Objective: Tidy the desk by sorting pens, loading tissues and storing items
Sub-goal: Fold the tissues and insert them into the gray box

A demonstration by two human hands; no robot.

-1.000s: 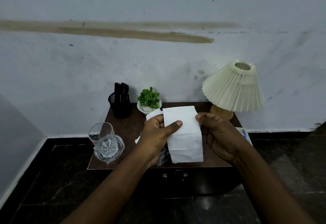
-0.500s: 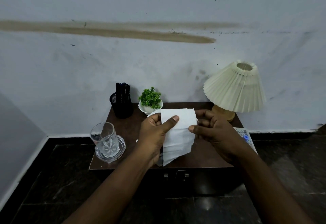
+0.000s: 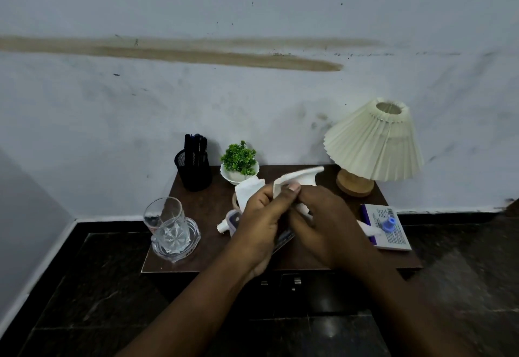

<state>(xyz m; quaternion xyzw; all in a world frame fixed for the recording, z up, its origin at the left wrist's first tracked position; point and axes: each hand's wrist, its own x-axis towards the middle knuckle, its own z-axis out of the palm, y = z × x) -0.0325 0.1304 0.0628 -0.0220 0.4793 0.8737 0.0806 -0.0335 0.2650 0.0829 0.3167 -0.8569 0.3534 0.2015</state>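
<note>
Above the small brown desk (image 3: 202, 210) my left hand (image 3: 261, 222) and my right hand (image 3: 323, 227) meet and both pinch a white tissue (image 3: 297, 178), now folded and bunched, its end sticking up to the right. More white tissue (image 3: 247, 189) shows behind my left hand. Under my hands lie a white tube-like item (image 3: 224, 226) and a flat dark item, mostly hidden. A black mesh pen holder (image 3: 193, 171) with dark pens stands at the back left.
A glass tumbler on a glass coaster (image 3: 171, 230) sits at the front left. A small green plant in a white pot (image 3: 238, 165) stands at the back, a pleated cream lamp (image 3: 370, 146) at the back right. A book with a blue-capped item (image 3: 387, 227) overhangs the right edge.
The tissue, held flat and hanging a second ago, has been folded and bunched between my hands. Both hands have dropped lower, closer to the desk top.
</note>
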